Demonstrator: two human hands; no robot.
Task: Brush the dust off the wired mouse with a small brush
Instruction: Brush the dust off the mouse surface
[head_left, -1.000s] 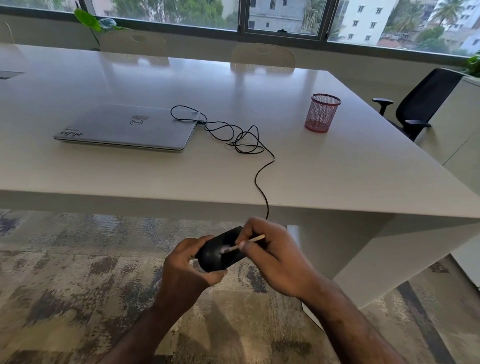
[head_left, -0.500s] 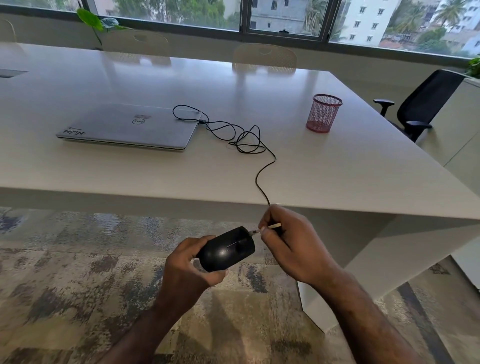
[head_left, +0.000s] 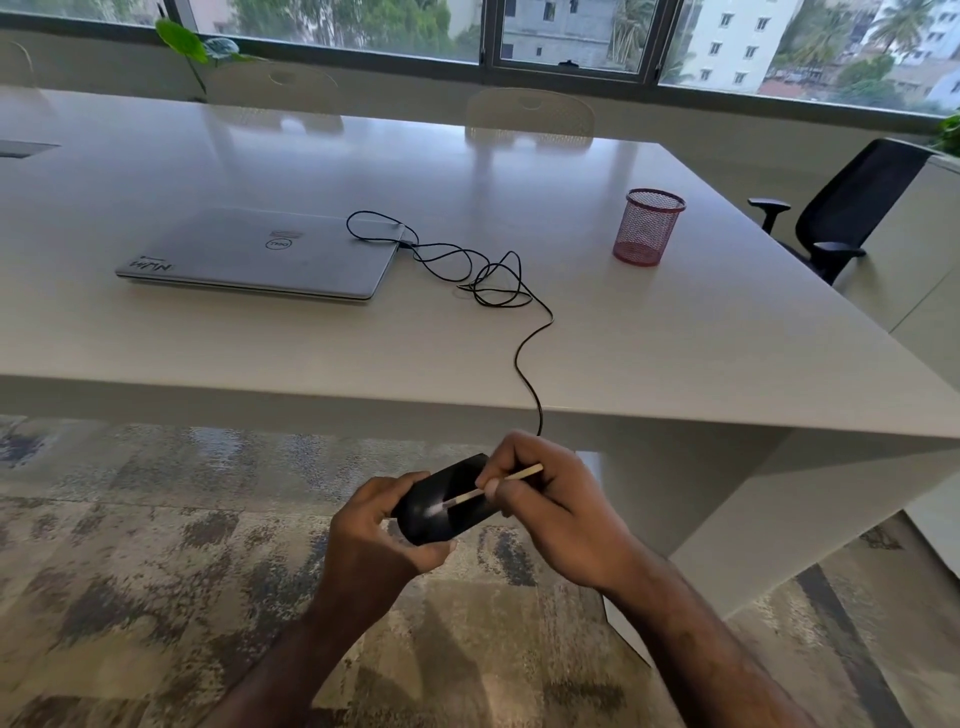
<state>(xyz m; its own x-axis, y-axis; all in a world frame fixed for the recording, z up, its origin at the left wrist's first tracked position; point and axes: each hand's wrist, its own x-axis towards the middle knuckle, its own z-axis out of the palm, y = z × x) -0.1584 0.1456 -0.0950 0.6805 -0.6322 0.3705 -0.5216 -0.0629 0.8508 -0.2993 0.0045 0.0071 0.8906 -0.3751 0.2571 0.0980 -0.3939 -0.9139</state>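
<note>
A black wired mouse (head_left: 439, 512) is held in the air below the table's front edge, above the carpet. My left hand (head_left: 371, 545) grips its near end from the left and below. My right hand (head_left: 558, 506) pinches a small pale-handled brush (head_left: 480, 491) between thumb and fingers, its tip resting on the mouse's top. The mouse's black cable (head_left: 522, 364) runs up over the table edge, coils on the tabletop and ends at a closed silver laptop (head_left: 260, 254).
The white table (head_left: 675, 338) carries a red mesh pen cup (head_left: 647, 227) at the right. A black office chair (head_left: 852, 208) stands at the far right, and pale chairs line the far side under the windows. Patterned carpet covers the floor below my hands.
My right hand moved the brush back from the mouse's far end onto its top, sweeping toward me. The left hand kept holding the mouse in about the same place.
</note>
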